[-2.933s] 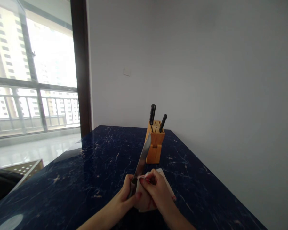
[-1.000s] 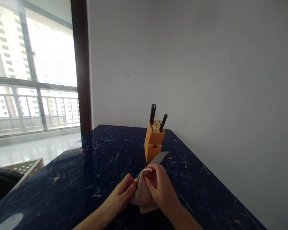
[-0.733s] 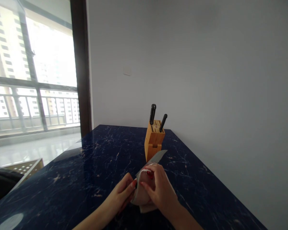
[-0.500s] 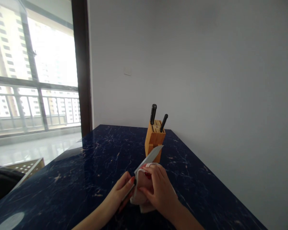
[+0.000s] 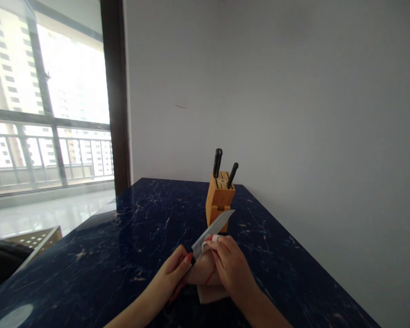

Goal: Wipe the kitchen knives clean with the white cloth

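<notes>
My left hand [image 5: 172, 273] is closed round the dark handle of a kitchen knife [image 5: 214, 224]. Its steel blade points up and to the right, toward the knife block. My right hand [image 5: 230, 266] pinches a pale pink cloth [image 5: 207, 280] against the lower part of the blade, near the handle. The cloth hangs below both hands and rests on the dark blue marble table [image 5: 136, 237]. A wooden knife block [image 5: 219, 202] stands just behind the blade tip with two black-handled knives [image 5: 217, 162] stuck in it.
A grey wall runs along the table's right side and behind the block. A large window with a railing and a dark frame [image 5: 114, 95] fills the left. A perforated box [image 5: 34, 239] and a dark object lie low at the left edge.
The blade went from pointing steeply upward to lying low and angled to the right. My right hand with the cloth has slid along the blade near the handle.
</notes>
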The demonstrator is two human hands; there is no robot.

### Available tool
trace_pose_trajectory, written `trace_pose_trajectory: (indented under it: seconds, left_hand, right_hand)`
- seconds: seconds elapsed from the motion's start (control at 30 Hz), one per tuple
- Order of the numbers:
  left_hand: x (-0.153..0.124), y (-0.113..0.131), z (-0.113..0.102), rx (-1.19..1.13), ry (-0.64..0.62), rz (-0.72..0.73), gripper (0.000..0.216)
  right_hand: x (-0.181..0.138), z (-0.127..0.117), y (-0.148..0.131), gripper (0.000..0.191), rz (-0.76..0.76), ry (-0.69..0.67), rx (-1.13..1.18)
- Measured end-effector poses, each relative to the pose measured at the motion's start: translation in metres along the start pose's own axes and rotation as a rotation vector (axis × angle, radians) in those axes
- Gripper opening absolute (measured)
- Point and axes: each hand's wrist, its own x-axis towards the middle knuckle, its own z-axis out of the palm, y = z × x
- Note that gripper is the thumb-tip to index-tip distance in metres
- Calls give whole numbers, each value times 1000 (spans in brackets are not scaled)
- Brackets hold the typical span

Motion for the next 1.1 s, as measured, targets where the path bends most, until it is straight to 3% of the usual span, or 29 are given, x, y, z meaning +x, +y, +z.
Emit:
trace_pose_trajectory:
  seconds: [0.13,0.33,0.53,0.6,0.77,0.97,1.1]
  left_hand:
    - [-1,-1,-2,78,-23,-1,35]
    - [3,-8,-4,202,-20,130,33]
    - [1,0,-6,383,-86,215,28]
    - [0,1,-6,415,-85,220,27]
    - [-2,2,-5,373,-82,176,32]
    - [-6,9,-1,237,-23,-25,44]
    - [-5,9,-1,235,-2,-10,45]
  right_hand:
    - [2,-4,4,24,22,55,-12]
    - [-2,5,-5,21,-53,-92,7]
    - [-2,2,6,26,96,56,150]
    - [-2,3,6,25,111,34,154]
    - [-4,7,-6,19,21,-155,133]
    - [-1,2,5,23,127,-44,154]
    - [-3,3,1,23,122,-75,171]
